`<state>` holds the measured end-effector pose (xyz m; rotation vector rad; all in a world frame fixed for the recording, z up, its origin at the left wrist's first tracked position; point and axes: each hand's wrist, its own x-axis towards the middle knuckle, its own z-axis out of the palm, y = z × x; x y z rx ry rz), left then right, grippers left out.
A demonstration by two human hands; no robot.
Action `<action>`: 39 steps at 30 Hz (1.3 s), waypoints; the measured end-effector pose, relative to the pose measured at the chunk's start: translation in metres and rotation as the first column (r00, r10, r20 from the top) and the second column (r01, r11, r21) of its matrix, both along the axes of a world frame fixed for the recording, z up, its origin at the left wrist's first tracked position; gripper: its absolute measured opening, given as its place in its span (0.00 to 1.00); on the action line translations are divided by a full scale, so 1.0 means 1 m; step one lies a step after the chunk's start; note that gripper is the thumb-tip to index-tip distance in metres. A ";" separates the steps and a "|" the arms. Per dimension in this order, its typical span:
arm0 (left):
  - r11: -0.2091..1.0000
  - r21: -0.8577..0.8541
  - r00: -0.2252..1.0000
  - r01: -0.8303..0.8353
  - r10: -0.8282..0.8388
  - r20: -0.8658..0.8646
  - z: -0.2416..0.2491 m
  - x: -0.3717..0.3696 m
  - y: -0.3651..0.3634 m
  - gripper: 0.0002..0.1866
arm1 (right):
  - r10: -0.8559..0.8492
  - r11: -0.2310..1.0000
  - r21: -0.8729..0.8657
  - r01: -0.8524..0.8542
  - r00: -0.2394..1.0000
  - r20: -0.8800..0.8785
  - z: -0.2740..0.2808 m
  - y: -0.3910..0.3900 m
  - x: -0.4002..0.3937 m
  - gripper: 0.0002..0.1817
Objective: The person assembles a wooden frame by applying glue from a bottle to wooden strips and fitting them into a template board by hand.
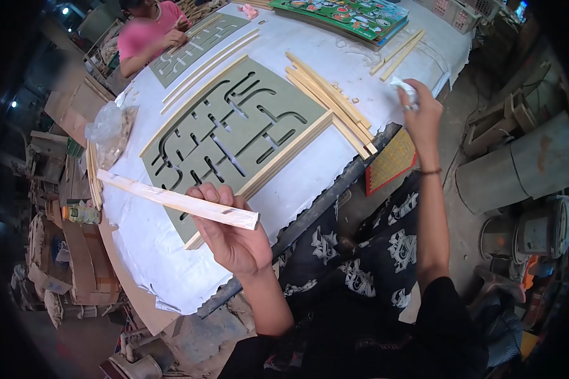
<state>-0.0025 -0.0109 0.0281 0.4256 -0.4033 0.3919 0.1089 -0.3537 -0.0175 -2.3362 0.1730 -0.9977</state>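
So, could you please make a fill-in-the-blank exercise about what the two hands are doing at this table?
1. The left hand holds a long wooden ____.
2. The right hand grips a small ____ crumpled object.
3. The cut-out panel on the table is ____ in colour.
4. A pile of loose wooden strips lies to the ____ of that panel.

Missing words: strip; white; green; right

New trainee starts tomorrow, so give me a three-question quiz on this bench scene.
1. True or false: the left hand holds a wooden strip.
2. What does the right hand grip? A) a hammer B) a small white object C) a saw
3. What colour is the cut-out panel on the table?

Key: 1 true; 2 B; 3 grey-green.
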 end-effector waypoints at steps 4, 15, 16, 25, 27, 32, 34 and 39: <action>0.999 -0.035 0.997 0.011 -0.013 -0.074 -0.001 -0.001 -0.010 0.22 | 0.087 0.737 0.592 -0.327 0.914 0.397 0.027 0.025 -0.063 0.18; 0.976 -0.104 0.981 0.189 -0.192 -0.017 0.012 -0.002 -0.045 0.14 | 0.447 0.067 0.788 -0.612 0.724 0.525 0.067 0.163 -0.157 0.20; 0.976 -0.115 0.982 0.186 -0.189 -0.018 0.012 -0.003 -0.045 0.13 | 0.467 0.136 0.760 -0.635 0.718 0.516 0.069 0.170 -0.157 0.20; 0.978 -0.073 0.981 0.195 -0.195 0.001 0.015 -0.009 -0.053 0.14 | 0.486 0.152 0.659 -0.737 0.636 0.599 0.065 0.183 -0.158 0.16; 0.976 -0.083 0.979 0.202 -0.202 0.004 0.013 -0.009 -0.053 0.14 | 0.496 0.176 0.647 -0.742 0.634 0.593 0.063 0.184 -0.159 0.17; 0.983 -0.061 0.984 0.175 -0.176 -0.023 0.014 -0.009 -0.057 0.14 | 0.492 -0.029 0.698 -0.715 0.598 0.633 0.066 0.185 -0.157 0.17; 0.987 -0.058 0.987 0.151 -0.154 -0.052 0.012 -0.009 -0.058 0.15 | 0.512 -0.098 0.705 -0.702 0.572 0.641 0.064 0.183 -0.156 0.16; 0.993 -0.024 0.991 0.112 -0.114 -0.074 0.011 -0.009 -0.061 0.15 | 0.527 -0.084 0.705 -0.704 0.569 0.631 0.060 0.185 -0.155 0.15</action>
